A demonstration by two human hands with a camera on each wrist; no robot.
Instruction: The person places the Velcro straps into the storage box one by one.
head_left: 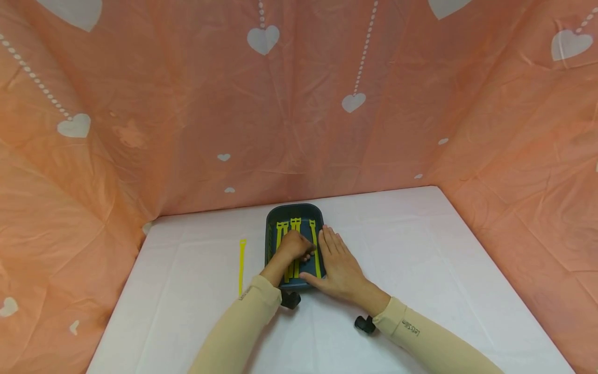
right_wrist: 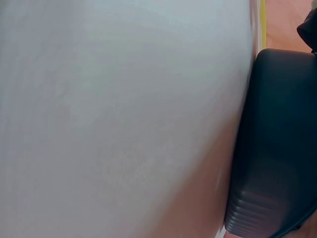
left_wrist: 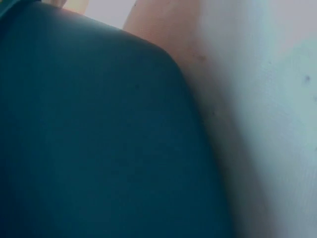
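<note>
A dark teal tray (head_left: 294, 210) sits on the white table with several yellow cable ties (head_left: 296, 222) laid lengthwise inside. My left hand (head_left: 294, 246) reaches into it, fingers curled, thumb and index fingertip at the rightmost yellow cable tie (head_left: 317, 262); it seems to pinch that tie near its middle, though the grip is partly hidden. Along the tray's right rim rests my right hand (head_left: 343, 270), fingers straight and thumb spread over the near right corner. The tray's outer wall (left_wrist: 109, 129) fills much of the left wrist view; the right wrist view shows the wall (right_wrist: 282, 134) too.
One more yellow cable tie (head_left: 242, 265) lies on the white tablecloth (head_left: 196, 291) left of the tray. An orange curtain (head_left: 299, 130) with white hearts hangs behind and at both sides of the table. Black wrist cameras (head_left: 290, 299) sit under both forearms.
</note>
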